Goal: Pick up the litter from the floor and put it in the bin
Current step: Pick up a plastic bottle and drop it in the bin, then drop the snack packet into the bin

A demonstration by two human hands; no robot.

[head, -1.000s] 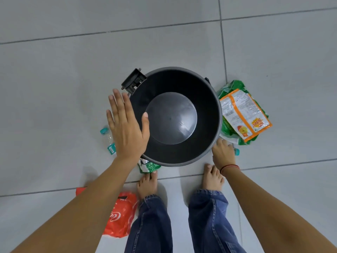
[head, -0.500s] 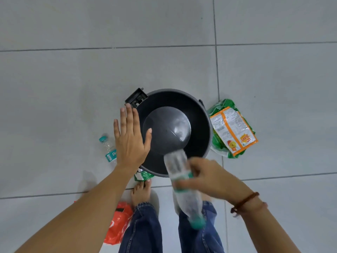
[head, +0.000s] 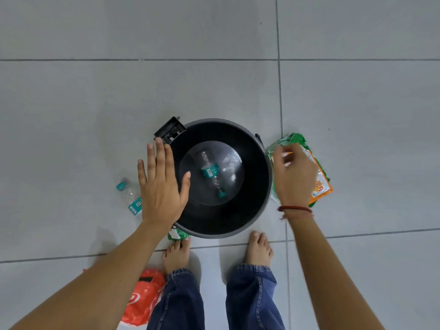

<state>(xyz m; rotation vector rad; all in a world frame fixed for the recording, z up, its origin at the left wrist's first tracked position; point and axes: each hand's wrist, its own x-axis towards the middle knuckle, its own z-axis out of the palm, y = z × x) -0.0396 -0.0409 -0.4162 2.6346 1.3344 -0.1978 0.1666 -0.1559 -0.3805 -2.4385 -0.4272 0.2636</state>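
A round black bin point(head: 256, 210) stands on the grey tile floor just ahead of my bare feet. Inside it lies a clear plastic bottle point(head: 210, 172) with a teal label and cap. My left hand point(head: 162, 184) hovers flat over the bin's left rim, fingers spread, holding nothing. My right hand point(head: 294, 177) is over the orange-and-white snack wrapper point(head: 321, 186) to the right of the bin, fingers loosely curled and empty. A second clear bottle point(head: 129, 196) with a teal cap lies on the floor left of the bin, partly hidden by my left hand.
Green packets point(head: 295, 139) lie under the orange wrapper. A small green wrapper point(head: 177, 234) sits by my left foot at the bin's near edge. A red plastic bag point(head: 142, 298) lies at the lower left. The bin's black pedal point(head: 170, 131) sticks out at its far left.
My right hand picked a bottle up from the floor, let it go into the bin, then moved right over the wrappers. The view rose further from the floor. My left hand stayed put.
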